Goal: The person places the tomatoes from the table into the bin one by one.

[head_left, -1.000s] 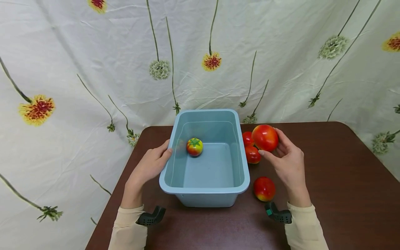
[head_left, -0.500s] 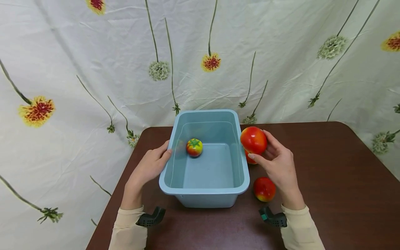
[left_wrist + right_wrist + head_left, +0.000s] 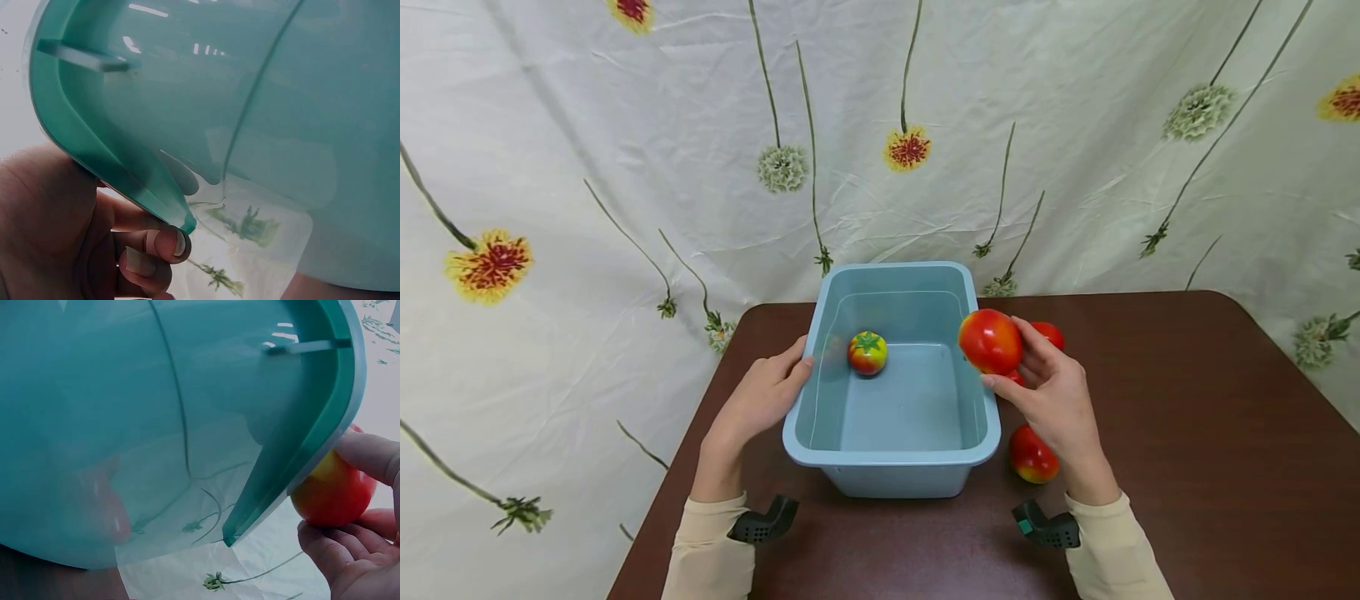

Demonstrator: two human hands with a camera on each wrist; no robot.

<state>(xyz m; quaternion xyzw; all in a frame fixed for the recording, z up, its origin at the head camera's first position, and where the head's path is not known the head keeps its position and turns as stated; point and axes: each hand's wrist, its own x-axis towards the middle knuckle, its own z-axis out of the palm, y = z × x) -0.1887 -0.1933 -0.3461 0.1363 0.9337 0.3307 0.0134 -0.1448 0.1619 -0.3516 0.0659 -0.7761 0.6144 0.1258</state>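
Note:
A light blue plastic bin (image 3: 891,458) stands on the dark table, and my left hand (image 3: 763,392) grips its left rim. In the left wrist view, curled fingers (image 3: 150,259) show under that rim. My right hand (image 3: 1056,400) holds a red and yellow tomato (image 3: 990,342) between thumb and fingers, over the bin's right rim. From the right wrist view, this tomato (image 3: 334,490) appears beside the rim, partly hidden by it. Inside the bin, at the left, lies a smaller yellow-red tomato (image 3: 867,352) with a green leafy top.
A red and yellow fruit (image 3: 1033,454) sits right of the bin's near corner. Behind the right hand, another red fruit (image 3: 1048,335) shows partly, and a further one is mostly hidden. A flowered cloth (image 3: 700,125) hangs behind the brown table (image 3: 1210,433).
My right hand has moved left with the tomato, from beside the bin to over its right rim, uncovering a red fruit behind. The left hand and the bin have stayed put.

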